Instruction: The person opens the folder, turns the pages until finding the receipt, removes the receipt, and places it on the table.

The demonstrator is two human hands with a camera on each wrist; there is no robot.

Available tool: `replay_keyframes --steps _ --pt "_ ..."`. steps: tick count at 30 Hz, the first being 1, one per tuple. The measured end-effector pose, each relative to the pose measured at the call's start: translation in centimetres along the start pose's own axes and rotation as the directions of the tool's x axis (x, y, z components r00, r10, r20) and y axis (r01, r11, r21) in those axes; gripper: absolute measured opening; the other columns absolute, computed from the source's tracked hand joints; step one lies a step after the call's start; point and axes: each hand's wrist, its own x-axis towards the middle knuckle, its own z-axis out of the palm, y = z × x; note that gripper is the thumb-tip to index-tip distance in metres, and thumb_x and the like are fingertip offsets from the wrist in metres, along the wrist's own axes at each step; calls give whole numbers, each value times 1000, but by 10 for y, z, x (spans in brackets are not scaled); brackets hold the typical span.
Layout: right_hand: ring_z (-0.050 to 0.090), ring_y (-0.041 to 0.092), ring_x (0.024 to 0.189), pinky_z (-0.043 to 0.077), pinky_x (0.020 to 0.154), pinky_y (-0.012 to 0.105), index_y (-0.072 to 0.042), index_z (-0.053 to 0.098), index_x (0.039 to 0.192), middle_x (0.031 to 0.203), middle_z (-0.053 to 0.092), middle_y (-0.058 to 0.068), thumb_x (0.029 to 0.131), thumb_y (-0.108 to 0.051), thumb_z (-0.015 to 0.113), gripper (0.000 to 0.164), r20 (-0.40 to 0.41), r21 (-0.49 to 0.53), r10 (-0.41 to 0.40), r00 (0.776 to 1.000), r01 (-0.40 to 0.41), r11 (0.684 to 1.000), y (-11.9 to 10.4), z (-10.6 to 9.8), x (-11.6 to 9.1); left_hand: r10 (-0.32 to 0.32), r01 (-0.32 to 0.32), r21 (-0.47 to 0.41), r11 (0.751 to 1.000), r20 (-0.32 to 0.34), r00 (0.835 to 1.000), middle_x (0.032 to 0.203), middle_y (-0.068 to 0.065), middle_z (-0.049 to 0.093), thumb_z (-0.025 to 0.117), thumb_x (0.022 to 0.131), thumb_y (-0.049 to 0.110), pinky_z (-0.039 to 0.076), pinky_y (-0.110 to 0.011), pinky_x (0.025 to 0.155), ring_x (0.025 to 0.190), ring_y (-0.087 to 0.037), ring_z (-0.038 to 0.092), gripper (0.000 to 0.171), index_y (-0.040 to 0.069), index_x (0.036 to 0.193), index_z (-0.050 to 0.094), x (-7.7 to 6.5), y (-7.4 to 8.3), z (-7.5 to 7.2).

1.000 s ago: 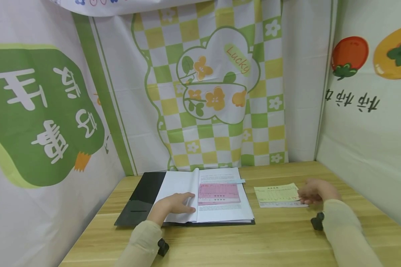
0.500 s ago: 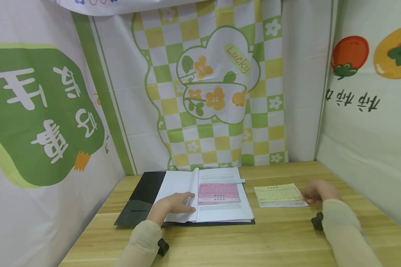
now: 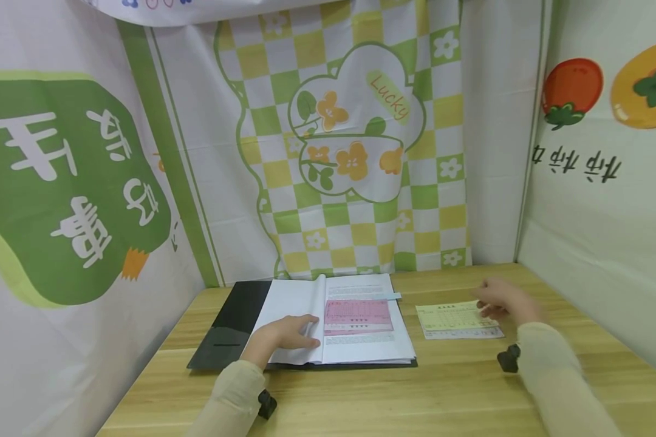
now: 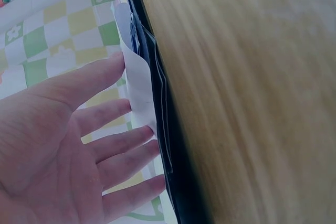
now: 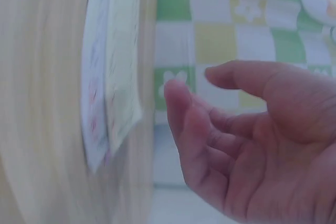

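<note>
A black folder [image 3: 232,331] lies spread on the wooden table, with white pages [image 3: 292,300] inside. My left hand [image 3: 285,335] rests on the left page near the fold, its fingers extended, as the left wrist view also shows. Pink printed slips [image 3: 358,311] lie on the right page. To the right of the folder, a yellow slip [image 3: 448,315] overlaps a whitish slip [image 3: 461,334]. Over the yellow slip's right end hovers my right hand [image 3: 503,300], slightly blurred. In the right wrist view its fingers [image 5: 191,129] are loosely bent, thumb apart, holding nothing.
A pale blue tab [image 3: 395,297] sticks out from the right page. Printed cloth walls [image 3: 355,230] enclose the wooden table [image 3: 415,400] at the back and both sides. Each wrist carries a small black device [image 3: 266,403].
My right hand has let go of the yellow slip's right edge, drawn back slightly, then moved left and up over the slip. My left hand and the folder have stayed still.
</note>
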Motion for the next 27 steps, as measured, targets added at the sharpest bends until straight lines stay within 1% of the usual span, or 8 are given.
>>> replay_keyframes --steps 2,5,9,13,16,19,22,27 --pt "71 28 85 63 74 37 17 48 120 104 65 27 111 -21 47 39 -2 -7 -38 999 38 999 -9 8 4 -4 4 2 1000 -1 1000 156 -17 53 75 99 37 37 -57 121 147 -38 46 63 14 153 54 -1 1 -1" --pt "71 35 95 64 80 43 20 50 127 112 65 33 111 -21 48 45 4 -23 -80 997 81 996 -21 24 12 -11 11 4 1000 -3 1000 156 -17 53 75 98 37 37 -57 121 147 -39 46 63 14 153 54 -1 2 -1" --pt "72 33 93 65 78 43 22 51 130 111 67 31 109 -18 50 45 15 -31 -105 994 105 994 -31 53 22 -12 12 12 1000 -6 1000 157 -16 53 75 99 38 37 -57 121 147 -38 46 64 14 154 54 0 1 0" --pt "74 33 91 65 77 43 22 55 127 109 70 29 108 -17 52 44 36 2 -124 992 124 992 -38 77 27 -7 7 24 1000 -5 1000 156 -16 53 75 99 39 37 -56 121 147 -37 47 64 15 154 53 1 0 0" --pt "74 31 89 66 76 41 22 59 122 109 71 29 107 -17 54 42 40 63 -134 990 131 989 -43 89 29 -8 8 27 1000 0 1000 157 -16 53 74 99 39 37 -55 121 147 -37 46 64 14 154 53 1 1 -1" --pt "74 27 87 65 78 39 20 61 119 111 71 29 108 -18 55 40 48 166 -124 991 115 979 -48 96 30 -12 12 36 999 6 1000 157 -17 52 73 100 38 37 -56 122 148 -38 46 64 14 155 52 0 3 -2" --pt "74 25 88 65 82 40 19 60 124 115 69 30 109 -19 55 41 68 274 -106 992 83 958 -52 101 32 -18 17 37 999 6 1000 157 -17 53 73 100 37 37 -56 121 147 -38 46 63 13 155 52 -2 4 -3" --pt "72 37 110 61 96 44 23 46 141 134 59 39 112 -20 50 52 138 398 -101 985 38 917 -55 105 34 -29 29 21 999 4 1000 157 -17 53 74 99 38 37 -56 121 148 -37 46 64 14 154 53 -1 4 -2"
